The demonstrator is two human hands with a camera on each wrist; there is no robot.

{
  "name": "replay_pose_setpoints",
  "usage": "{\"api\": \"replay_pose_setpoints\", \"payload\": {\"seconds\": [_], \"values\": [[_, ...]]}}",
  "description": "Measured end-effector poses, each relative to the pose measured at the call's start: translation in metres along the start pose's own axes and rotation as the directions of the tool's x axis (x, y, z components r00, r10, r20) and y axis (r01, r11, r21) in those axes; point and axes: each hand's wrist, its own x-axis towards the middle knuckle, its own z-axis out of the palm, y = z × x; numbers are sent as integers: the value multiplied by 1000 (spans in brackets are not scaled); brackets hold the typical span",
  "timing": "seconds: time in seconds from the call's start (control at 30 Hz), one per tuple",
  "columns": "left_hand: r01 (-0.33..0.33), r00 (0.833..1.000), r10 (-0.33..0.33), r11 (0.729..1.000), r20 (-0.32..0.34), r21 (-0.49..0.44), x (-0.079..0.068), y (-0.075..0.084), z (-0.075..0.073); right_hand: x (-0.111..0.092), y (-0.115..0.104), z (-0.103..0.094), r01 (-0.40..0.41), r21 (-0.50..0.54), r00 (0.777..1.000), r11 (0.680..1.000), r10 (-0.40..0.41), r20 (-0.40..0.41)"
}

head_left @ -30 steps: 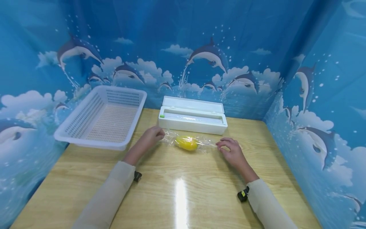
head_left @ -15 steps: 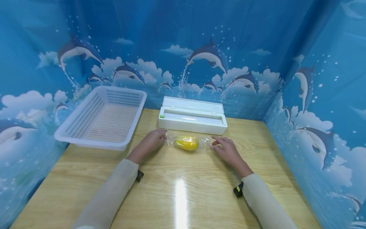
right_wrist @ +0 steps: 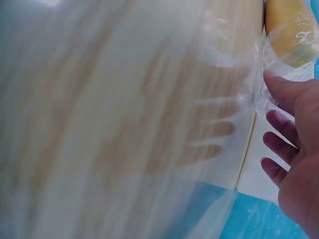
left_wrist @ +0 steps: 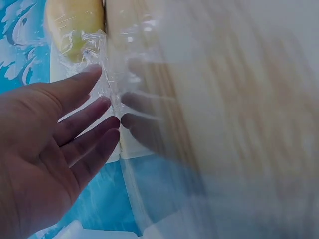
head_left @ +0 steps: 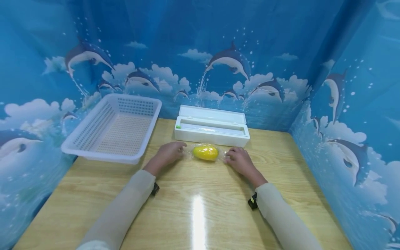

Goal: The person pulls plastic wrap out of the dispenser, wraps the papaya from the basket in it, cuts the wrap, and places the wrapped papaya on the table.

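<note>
A yellow mango (head_left: 205,152) with a greenish end lies on the table, wrapped in clear cling film (head_left: 189,151) that bunches at both ends. At its left end is my left hand (head_left: 170,152); in the left wrist view, the thumb (left_wrist: 84,79) touches the crumpled film while the other visible fingers lie loosely extended. My right hand (head_left: 240,160) is at the other end, its thumb (right_wrist: 279,89) against the film in the right wrist view, with the visible fingers loosely bent and apart. One finger of each hand is hidden.
Behind the mango stands a white cling film dispenser (head_left: 212,138) with its lid raised, a roll inside and a green slider (head_left: 178,127) at its left. A white slotted basket (head_left: 103,157) stands at the left. Dolphin-print curtains (head_left: 200,41) border the wooden table (head_left: 175,208).
Both hands have moved inward along the film ends toward the mango, the right hand farther. The film tails, earlier stretched out sideways, are now gathered close to the mango.
</note>
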Motion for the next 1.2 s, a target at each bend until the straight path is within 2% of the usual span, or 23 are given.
{"api": "replay_pose_setpoints", "payload": {"seconds": [0.3, 0.47, 0.67, 0.8, 0.9, 0.97, 1.07, 1.2], "values": [[-22, 999, 25, 997, -36, 69, 5, -1, 4, 4, -3, 3, 4, -30, 1000, 1000, -5, -30], [-10, 998, 16, 996, -63, 90, 9, -1, 3, 2, -3, 2, 2, -33, 1000, 999, -3, -15], [-1, 998, 9, 992, -56, 128, 11, -1, -1, -4, -7, 0, 42, -30, 999, 999, -42, 0], [11, 998, -5, 994, -60, 108, 9, -3, -4, -9, -11, -5, 43, -6, 998, 999, -42, 40], [0, 995, 8, 997, -99, 79, 7, -3, -7, -13, -14, -12, 32, 46, 998, 998, -35, 57], [-2, 991, 10, 998, -136, 63, 5, 1, -8, -16, -16, -17, 39, 73, 998, 997, -43, 43], [-3, 983, 7, 1000, -183, 21, 0, 16, -5, -16, -17, -25, 55, 102, 998, 993, -55, -11], [2, 980, -18, 997, -199, -81, -4, 44, 7, -1, -18, -29, 34, 240, 999, 970, -28, -27]]}}
